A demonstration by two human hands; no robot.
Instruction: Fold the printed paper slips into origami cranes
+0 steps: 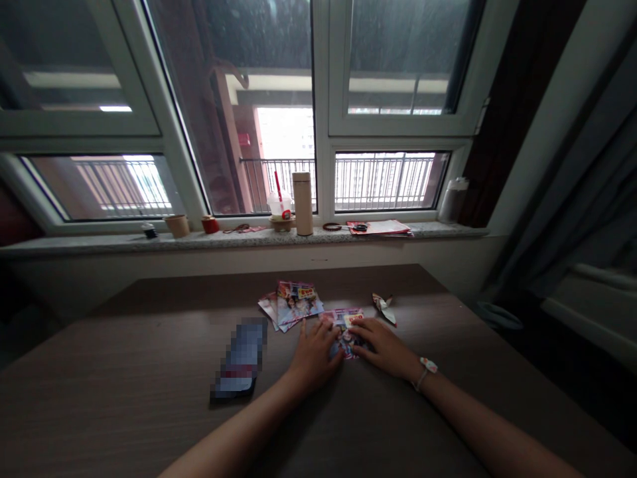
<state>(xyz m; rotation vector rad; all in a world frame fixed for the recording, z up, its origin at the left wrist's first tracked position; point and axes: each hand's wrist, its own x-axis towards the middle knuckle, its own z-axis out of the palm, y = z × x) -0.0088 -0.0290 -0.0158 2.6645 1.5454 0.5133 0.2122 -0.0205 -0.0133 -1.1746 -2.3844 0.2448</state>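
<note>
A colourful printed square sheet of paper (pixel 350 318) lies flat on the brown table (pixel 149 372). My left hand (pixel 314 350) rests on its left side, fingers spread out. From the other side, my right hand (pixel 387 346) lies on the sheet's right part with its fingers stretched, a bracelet at the wrist. Both palms face down, and neither hand grips anything. Just beyond the left fingertips is a loose pile of similar printed sheets (pixel 299 304). A small folded paper figure (pixel 385 309) sits beyond my right hand.
Left of my left hand lies a blurred-out phone-like object (pixel 239 362). Along the windowsill (pixel 233 240) stand a beige thermos (pixel 302 204), a cup with a red straw (pixel 279 207), a paper cup (pixel 177 226) and a bottle (pixel 454 200). Scissors (pixel 358 227) rest by papers (pixel 388 228).
</note>
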